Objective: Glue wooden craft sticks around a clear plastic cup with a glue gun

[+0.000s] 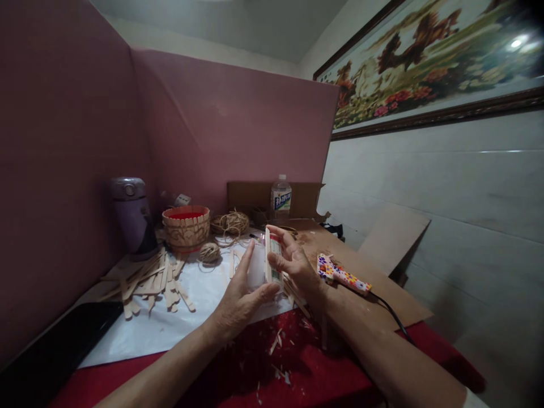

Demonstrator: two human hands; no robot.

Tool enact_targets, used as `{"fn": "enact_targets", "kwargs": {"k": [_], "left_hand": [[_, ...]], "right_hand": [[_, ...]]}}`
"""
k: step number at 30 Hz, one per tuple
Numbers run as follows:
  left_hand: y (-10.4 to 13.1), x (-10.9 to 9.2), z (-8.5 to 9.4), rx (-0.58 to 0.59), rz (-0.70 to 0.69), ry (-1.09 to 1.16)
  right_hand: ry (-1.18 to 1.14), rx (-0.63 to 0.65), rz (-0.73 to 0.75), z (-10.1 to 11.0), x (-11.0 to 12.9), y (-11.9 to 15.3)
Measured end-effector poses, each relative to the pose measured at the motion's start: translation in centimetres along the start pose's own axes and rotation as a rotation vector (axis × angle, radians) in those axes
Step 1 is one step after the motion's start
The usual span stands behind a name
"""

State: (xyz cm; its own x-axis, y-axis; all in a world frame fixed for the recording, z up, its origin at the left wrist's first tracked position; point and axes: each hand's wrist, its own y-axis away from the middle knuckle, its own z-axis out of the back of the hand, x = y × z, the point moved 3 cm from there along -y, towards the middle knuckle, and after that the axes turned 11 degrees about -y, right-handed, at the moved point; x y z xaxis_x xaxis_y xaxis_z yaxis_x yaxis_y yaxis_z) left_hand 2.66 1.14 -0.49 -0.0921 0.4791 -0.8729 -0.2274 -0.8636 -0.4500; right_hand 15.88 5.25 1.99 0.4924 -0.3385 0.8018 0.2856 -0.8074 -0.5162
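A clear plastic container (255,269) with a red and green label is held between both hands near the middle of the view. My left hand (240,294) is wrapped round its left side, thumb along the lower edge. On the other side, my right hand (295,263) presses a pale wooden stick (267,255) upright against the container, its thumb over the stick. Right of the hands, a flower-patterned glue gun (344,276) lies on a brown board. Many loose wooden sticks (159,280) are piled at the left on a white sheet.
A purple flask (135,218) stands at the left, beside a stick-covered basket (186,228). Twine (232,222) and a small twine ball (209,253) lie behind the hands. A bottle (281,198) stands at the back. Wood scraps litter the red cloth (272,362). A black cord trails right.
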Motion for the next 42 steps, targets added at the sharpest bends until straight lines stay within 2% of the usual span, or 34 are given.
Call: {"fn": "enact_targets", "kwargs": {"k": [14,22,27,33,42], "left_hand": [[-0.1,-0.5,0.0,-0.014,0.012,-0.046],[0.0,-0.7,0.0,-0.002,0.036,-0.044],[0.0,-1.1,0.0,0.005,0.085,0.040],[-0.1,-0.6,-0.1,0.044,0.112,0.218],[0.0,-1.4,-0.2,0.041,0.127,0.153]], "right_hand": [[0.030,0.016,-0.010,-0.2,0.2,0.1],[-0.031,-0.002,-0.037,-0.5,0.4,0.1],[0.002,-0.014,-0.048,-0.2,0.3,0.1],[0.053,-0.008,-0.021,0.1,0.4,-0.1],[0.054,-0.024,-0.046,0.2,0.3,-0.1]]}}
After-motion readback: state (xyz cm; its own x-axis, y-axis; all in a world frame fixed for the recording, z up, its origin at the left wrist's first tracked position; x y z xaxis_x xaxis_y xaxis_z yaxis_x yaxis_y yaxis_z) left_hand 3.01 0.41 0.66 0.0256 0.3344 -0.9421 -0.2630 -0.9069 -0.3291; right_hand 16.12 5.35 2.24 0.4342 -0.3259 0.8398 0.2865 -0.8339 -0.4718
